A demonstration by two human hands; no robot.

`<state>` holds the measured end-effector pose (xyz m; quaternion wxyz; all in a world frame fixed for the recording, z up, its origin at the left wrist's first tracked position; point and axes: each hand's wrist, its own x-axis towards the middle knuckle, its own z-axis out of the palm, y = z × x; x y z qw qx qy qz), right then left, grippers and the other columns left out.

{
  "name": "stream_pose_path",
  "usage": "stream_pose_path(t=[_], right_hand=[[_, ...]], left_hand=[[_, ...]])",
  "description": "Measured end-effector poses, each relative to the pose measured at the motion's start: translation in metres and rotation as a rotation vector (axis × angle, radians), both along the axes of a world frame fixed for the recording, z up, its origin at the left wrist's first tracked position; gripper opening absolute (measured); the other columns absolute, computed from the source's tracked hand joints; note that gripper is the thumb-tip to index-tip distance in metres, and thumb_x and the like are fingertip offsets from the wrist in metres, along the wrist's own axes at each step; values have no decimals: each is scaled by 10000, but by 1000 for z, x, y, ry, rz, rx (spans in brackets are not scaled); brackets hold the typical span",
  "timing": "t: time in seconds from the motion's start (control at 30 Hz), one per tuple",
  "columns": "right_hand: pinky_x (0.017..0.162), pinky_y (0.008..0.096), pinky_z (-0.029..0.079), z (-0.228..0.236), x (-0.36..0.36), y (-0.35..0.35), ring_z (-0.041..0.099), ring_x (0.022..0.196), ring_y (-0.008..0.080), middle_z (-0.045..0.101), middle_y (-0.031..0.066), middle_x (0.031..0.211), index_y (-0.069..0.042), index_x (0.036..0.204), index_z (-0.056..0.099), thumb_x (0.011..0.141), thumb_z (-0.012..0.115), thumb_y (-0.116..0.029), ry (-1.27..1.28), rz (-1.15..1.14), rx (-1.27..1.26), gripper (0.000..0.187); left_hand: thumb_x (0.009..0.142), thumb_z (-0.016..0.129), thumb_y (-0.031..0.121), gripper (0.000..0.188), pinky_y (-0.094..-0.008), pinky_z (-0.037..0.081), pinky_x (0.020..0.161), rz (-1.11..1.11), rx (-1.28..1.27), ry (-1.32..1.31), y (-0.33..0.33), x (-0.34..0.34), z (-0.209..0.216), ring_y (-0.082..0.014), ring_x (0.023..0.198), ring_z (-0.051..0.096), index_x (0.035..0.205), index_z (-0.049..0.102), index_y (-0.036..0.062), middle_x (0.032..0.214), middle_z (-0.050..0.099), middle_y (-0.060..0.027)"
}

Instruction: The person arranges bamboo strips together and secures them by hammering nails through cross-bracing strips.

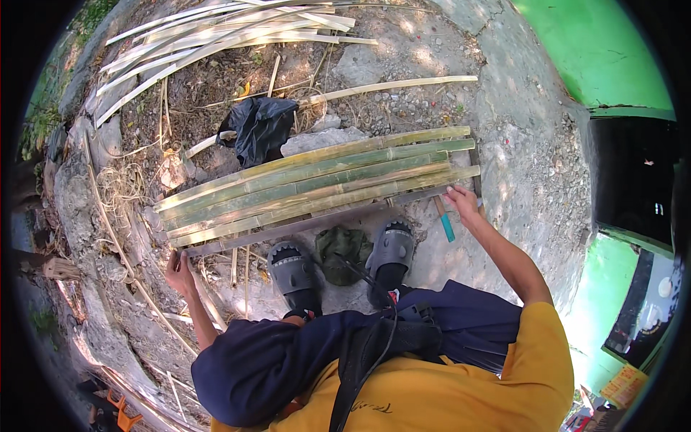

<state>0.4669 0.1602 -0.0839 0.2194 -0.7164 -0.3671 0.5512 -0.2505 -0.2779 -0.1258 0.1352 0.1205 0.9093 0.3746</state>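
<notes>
A long, thin dark-grey slat (309,222) spans the space in front of my feet. My left hand (181,275) has its fingers closed around the slat's left end. At its right end my right hand (464,201) pinches it between thumb and fingers. Just beyond the slat, several split bamboo strips (317,173), green and pale yellow, lie side by side. Their right ends rest near a dark crosspiece (475,160). Close to my right hand lies a narrow tool-like thing with a teal end (447,225) and a brown part.
A black plastic bag (260,129) and flat stones (324,142) lie beyond the bamboo. Farther off is a pile of pale strips (216,43). A dark green cloth-like bundle (341,253) sits between my grey clogs (294,270). A green wall (597,54) stands at right.
</notes>
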Motion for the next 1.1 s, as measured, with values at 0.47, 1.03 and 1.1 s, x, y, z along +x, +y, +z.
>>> stream_pose_path(t=[0.47,1.03,1.1], right_hand=[[963,315,604,5,2,11,699,1111,258,653,205,1291,164,1446,448,982,726,-133,-15,3,-8,618],[833,339,591,-7,8,-2,724,1007,225,713,128,1180,-17,1393,574,1008,705,-298,-186,21,-77,494],[828,351,603,-7,4,-3,731,1000,241,713,146,1179,28,1389,558,1008,703,-260,-170,10,-60,499]], left_hand=[[920,805,153,484,-333,569,943,53,197,-35,15,-6,-16,-210,1030,705,1325,655,-65,1143,742,-186],[876,846,152,512,-296,583,819,-2,145,55,19,-4,-4,-162,887,687,1319,675,-39,1059,744,-124],[879,843,152,503,-301,584,829,-18,133,43,16,-10,-6,-168,905,688,1312,677,-41,1071,742,-131]])
